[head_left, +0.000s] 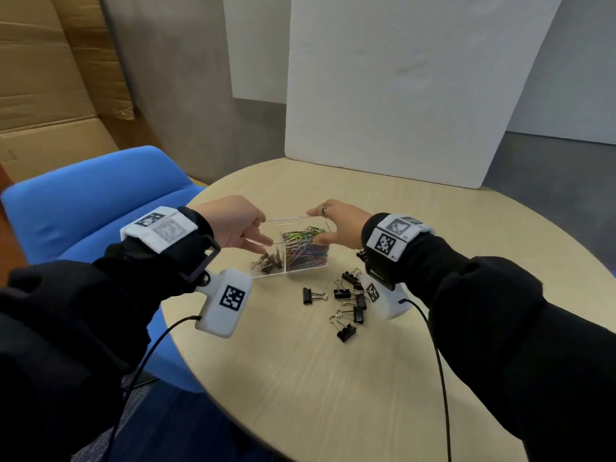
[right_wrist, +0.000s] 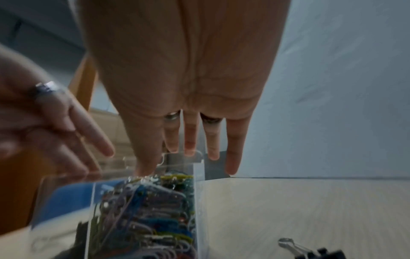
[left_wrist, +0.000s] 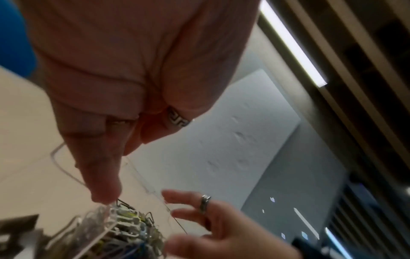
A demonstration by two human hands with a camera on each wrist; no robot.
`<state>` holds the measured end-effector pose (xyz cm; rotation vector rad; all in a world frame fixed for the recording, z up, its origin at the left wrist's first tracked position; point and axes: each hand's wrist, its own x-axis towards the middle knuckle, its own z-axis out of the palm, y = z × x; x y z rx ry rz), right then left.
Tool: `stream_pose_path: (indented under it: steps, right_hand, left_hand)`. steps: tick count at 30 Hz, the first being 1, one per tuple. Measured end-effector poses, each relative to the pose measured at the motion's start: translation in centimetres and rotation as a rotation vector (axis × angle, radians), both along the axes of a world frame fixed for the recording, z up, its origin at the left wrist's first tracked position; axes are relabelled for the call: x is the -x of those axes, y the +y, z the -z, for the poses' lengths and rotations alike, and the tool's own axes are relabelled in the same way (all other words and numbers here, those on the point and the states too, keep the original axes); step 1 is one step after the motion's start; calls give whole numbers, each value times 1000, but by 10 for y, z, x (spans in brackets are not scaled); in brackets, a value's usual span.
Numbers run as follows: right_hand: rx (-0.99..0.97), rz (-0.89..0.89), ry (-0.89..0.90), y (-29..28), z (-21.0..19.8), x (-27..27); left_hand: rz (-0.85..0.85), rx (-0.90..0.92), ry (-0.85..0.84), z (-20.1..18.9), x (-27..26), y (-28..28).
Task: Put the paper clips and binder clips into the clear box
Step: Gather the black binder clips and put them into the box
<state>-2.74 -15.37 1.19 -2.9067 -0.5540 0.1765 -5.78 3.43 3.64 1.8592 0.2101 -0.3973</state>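
The clear box stands mid-table, split into compartments. Coloured paper clips fill the right compartment to the rim, and a few binder clips lie in the front left one. Several black binder clips lie loose on the table in front of the box. My left hand reaches over the box's left side, its fingertips touching the rim by the paper clips. My right hand spans the right side with straight fingers; its thumb rests on the box's wall. Neither hand holds a clip.
The round wooden table has a white foam board leaning at its far edge. A blue chair stands at the left, with cardboard behind it. Cables hang from both wrist cameras. One binder clip lies near my right wrist.
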Motion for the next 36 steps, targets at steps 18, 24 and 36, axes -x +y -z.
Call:
stream_pose_path:
  steps: [18,24,36]
  right_hand:
    - [144,13,368,-64,29,32]
    - [67,54,347,-72,36,35]
    - [147,83,332,-73,41,44]
  left_hand:
    - [730,-839,-327,62,18,-69]
    - [756,-882,-345,66,18,-73]
    - [571,-446,-87,68,12,-78]
